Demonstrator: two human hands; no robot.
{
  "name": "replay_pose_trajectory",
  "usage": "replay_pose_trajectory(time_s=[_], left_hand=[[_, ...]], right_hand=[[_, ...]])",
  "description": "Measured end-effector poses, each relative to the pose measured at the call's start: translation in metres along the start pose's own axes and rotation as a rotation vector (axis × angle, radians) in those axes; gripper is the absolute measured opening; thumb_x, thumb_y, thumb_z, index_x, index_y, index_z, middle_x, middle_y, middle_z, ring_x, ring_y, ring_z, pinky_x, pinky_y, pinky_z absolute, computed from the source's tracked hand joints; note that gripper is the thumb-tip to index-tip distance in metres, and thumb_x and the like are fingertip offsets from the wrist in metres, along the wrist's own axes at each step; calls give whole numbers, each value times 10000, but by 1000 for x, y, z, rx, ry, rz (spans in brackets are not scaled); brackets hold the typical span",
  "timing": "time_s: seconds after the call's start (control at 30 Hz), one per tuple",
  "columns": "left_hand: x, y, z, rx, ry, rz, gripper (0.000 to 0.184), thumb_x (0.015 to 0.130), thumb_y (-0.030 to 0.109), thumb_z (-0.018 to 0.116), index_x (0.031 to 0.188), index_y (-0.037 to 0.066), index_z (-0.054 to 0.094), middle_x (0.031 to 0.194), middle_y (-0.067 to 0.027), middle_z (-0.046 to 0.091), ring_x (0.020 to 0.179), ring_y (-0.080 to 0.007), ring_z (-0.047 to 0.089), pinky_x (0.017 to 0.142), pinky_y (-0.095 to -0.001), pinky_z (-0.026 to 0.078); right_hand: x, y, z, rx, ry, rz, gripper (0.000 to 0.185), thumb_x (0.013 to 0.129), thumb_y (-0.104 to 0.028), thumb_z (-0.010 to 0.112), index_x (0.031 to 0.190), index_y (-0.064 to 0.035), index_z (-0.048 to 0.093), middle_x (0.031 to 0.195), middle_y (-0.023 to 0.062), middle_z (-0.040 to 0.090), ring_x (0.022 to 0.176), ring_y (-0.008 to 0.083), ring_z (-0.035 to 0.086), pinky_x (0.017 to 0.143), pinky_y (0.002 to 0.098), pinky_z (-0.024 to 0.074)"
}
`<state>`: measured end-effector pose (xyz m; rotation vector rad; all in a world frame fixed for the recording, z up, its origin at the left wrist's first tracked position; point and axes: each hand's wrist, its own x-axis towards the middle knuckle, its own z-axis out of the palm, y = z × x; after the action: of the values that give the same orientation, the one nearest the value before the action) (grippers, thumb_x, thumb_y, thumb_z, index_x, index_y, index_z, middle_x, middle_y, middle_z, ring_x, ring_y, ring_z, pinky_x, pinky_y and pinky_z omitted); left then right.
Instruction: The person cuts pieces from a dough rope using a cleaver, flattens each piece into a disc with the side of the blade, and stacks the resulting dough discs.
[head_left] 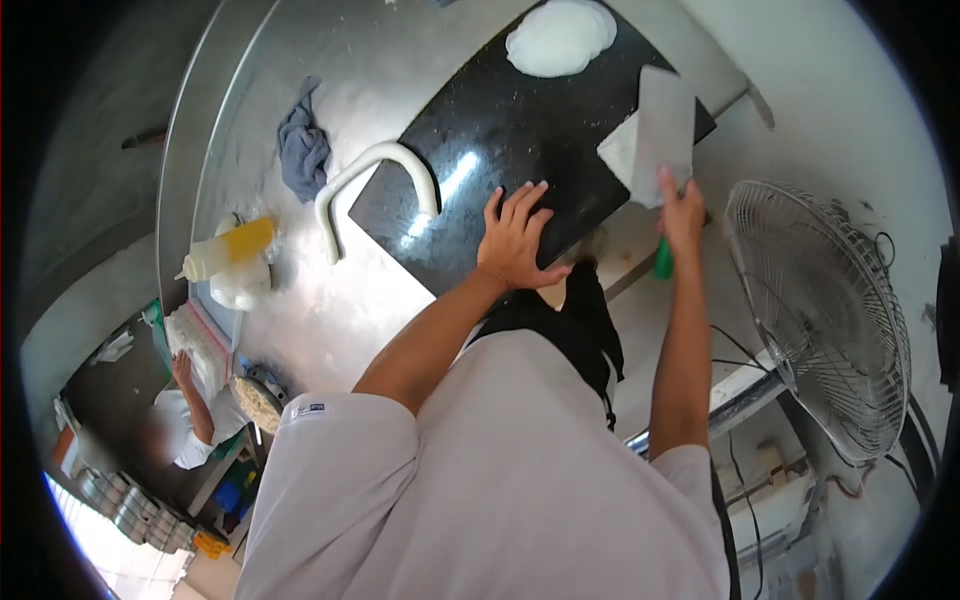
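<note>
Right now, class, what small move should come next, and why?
Perhaps the left hand should draw the dough rope fully onto the board: the rope lies partly off it, that hand is empty nearby, and the right hand holds a cleaver.

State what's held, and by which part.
A cleaver, gripped by the right hand where the green handle meets the blade; the left hand holds nothing.

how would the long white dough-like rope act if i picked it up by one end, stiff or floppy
The white rope would probably sag rather than stay stiff, since it already lies in a smooth hook-shaped curve. Its dough-like look suggests it may dent or stretch under a tight grip. Its rounded sides could let it roll slightly if pushed, though the bend should limit that.
</note>
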<state>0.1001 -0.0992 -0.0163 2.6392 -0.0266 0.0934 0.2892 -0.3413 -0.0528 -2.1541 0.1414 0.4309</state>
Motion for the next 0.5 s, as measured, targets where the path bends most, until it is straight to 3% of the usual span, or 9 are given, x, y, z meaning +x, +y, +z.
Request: replay_pose_trajectory(time_s=[0.03,0.1,0.23,0.33,0.37,0.4,0.47,0.5], left_hand=[[2,3,-2,-2,33,0,827,624,652,786,1178,64,608,1545,-158,436,1447,-344,377,1182,-626,180],[2,2,0,-45,33,0,817,616,646,790,1163,66,613,1530,-158,453,1438,-347,389,1177,-626,189],[4,0,0,-110,65,32,795,579,610,809,1127,72,604,1484,-152,501,1388,-357,446,1153,-617,232],[11,-3,-2,-121,95,95,781,566,573,822,1126,81,589,1468,-140,515,1368,-354,464,1141,-607,251],[13,-4,-3,-121,85,124,767,577,562,820,1126,80,589,1458,-134,521,1361,-347,468,1139,-605,256],[15,-3,-3,-126,73,161,752,589,552,819,1126,79,589,1448,-128,527,1355,-339,473,1137,-602,261],[25,-8,0,-212,14,163,716,643,536,812,1170,101,600,1464,-126,516,1349,-328,475,1141,-603,264],[36,-16,6,-289,10,167,721,668,548,810,1198,107,601,1481,-130,502,1358,-328,465,1144,-608,260]], right_hand=[[-10,-16,-10,-11,-16,30,642,965,-545,656,1030,94,646,930,261,704,835,379,680,801,465,515],[-13,-57,-19,134,-28,226,635,972,-540,654,987,95,640,900,253,692,807,356,670,778,447,512],[-56,31,25,-87,45,174,587,969,-510,680,992,75,642,867,190,683,772,280,644,743,411,512],[-92,9,18,73,45,204,558,977,-487,680,1007,69,646,899,185,697,803,276,647,772,410,513],[-103,12,17,46,119,121,496,990,-459,677,997,37,655,809,131,676,695,224,631,661,380,506],[-122,17,14,47,150,135,496,990,-459,677,997,37,655,809,131,676,695,224,631,661,380,506],[-159,-8,2,248,135,266,465,994,-463,675,915,-7,634,685,70,611,545,164,576,506,347,447],[-182,-20,4,228,225,188,483,981,-495,686,840,-46,578,604,38,541,444,129,506,409,332,372]])
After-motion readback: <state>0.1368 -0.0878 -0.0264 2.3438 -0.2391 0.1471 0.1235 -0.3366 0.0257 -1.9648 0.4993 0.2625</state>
